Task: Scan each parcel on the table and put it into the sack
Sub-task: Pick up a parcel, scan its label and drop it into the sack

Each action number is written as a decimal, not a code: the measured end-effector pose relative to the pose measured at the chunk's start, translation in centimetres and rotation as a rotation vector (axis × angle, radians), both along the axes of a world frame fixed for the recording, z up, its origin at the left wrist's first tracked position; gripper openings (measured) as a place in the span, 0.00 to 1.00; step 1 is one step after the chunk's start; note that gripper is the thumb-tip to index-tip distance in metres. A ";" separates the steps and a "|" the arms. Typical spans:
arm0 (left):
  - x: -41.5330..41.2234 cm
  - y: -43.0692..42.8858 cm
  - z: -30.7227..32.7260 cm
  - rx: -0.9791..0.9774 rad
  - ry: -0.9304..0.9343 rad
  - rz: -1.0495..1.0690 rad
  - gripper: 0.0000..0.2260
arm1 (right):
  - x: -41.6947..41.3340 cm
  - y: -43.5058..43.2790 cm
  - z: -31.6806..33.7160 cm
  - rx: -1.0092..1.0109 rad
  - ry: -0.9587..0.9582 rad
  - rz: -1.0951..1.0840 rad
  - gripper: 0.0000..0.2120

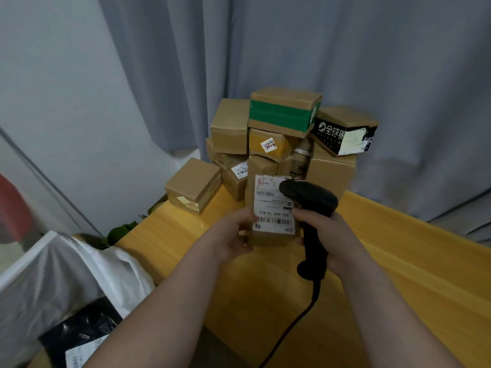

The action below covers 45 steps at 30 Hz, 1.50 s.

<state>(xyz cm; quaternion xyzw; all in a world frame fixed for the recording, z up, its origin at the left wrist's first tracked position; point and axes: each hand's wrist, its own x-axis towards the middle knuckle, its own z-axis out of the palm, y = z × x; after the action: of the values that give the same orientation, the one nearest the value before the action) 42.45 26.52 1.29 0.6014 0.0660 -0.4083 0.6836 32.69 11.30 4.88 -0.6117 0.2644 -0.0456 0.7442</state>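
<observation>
**Sack at the near left, a small parcel held under the scanner**

Nearest, at the lower left, a white sack (66, 261) is seen open, with a black-wrapped parcel (79, 333) lying inside. Just beyond, over the yellow table (398, 261), a small cardboard parcel (273, 208) is gripped along its left edge by the left hand (233, 240), thumb on the label face and fingers curled behind. A black scanner (310, 200) is held by its handle in the right hand (332, 240), fingers wrapped round it. Its head is set over the label's upper right corner, and its cable trails toward the camera.

The parcel is judged light and stiff, since it is carried by one hand alone. Its taped card may be slightly slick, so opposite side edges are best pinched, with the barcode left uncovered.

Farther back, a pile of boxes (284, 112) is stacked before a grey curtain (292, 49).
</observation>
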 end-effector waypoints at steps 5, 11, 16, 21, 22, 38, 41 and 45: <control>0.8 1.6 0.6 -0.014 -0.020 -0.001 0.12 | 0.3 0.6 0.7 -0.012 -0.050 0.051 0.09; 1.2 3.2 0.8 -0.094 -0.044 0.150 0.10 | 0.4 1.8 1.4 -0.058 -0.054 0.081 0.09; 1.9 5.5 1.3 -0.089 -0.116 0.334 0.07 | 0.1 2.5 1.7 -0.203 -0.040 0.177 0.13; 2.5 8.3 1.1 -0.055 -0.158 0.420 0.05 | 0.1 3.9 1.8 -0.319 0.023 0.352 0.13; 2.6 8.8 1.0 -0.051 -0.162 0.430 0.05 | 0.1 4.3 1.8 -0.328 0.022 0.361 0.15; 1.7 20.4 -0.7 -0.020 -0.139 0.618 0.05 | 1.9 12.3 2.0 -0.514 0.018 0.557 0.10; 1.0 22.9 -1.0 -0.026 -0.134 0.653 0.07 | 2.1 14.4 1.8 -0.513 0.015 0.597 0.12; -0.1 25.9 -1.5 -0.018 -0.114 0.686 0.08 | 2.2 17.3 1.5 -0.498 0.003 0.625 0.12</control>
<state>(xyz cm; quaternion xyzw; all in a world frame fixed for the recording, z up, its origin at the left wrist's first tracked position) 42.37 52.37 -0.21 0.5601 0.2223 -0.1209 0.7888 34.87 28.58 6.35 -0.8245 0.0474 0.1210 0.5508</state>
